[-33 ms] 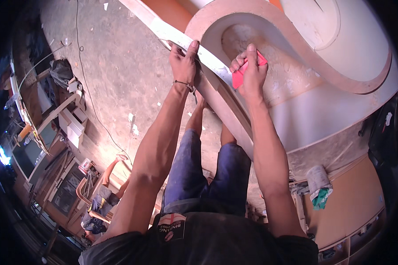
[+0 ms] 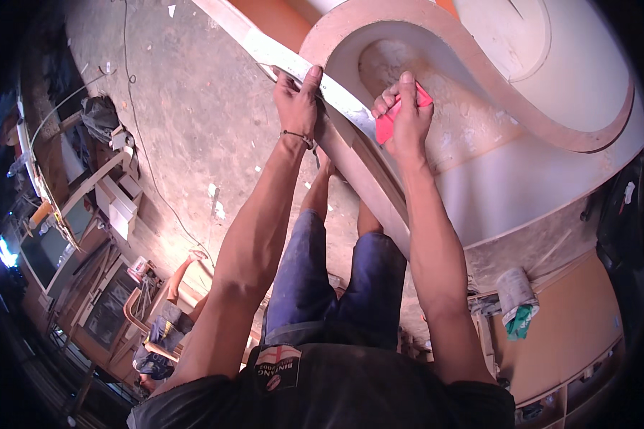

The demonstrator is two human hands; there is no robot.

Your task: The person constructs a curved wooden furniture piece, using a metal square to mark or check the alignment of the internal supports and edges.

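My left hand [image 2: 298,104] grips a long wooden edge strip with a white coated top face [image 2: 261,39], its thumb lying on the white face and its fingers curled round the side. My right hand [image 2: 408,125] is closed on a red, flat scraper-like piece [image 2: 384,130], held against or just beside that strip. Both belong to a large curved wooden piece [image 2: 471,79], which has a looping pale-brown rim and a white inner surface [image 2: 501,200] with dusty, stained patches.
A co-worker [image 2: 164,336] is low at the lower left near a wooden chair. Boards and scrap [image 2: 111,200] line the left side. A cable [image 2: 157,200] crosses the concrete floor. At the lower right are a brown panel [image 2: 565,329] and a pale container [image 2: 514,293].
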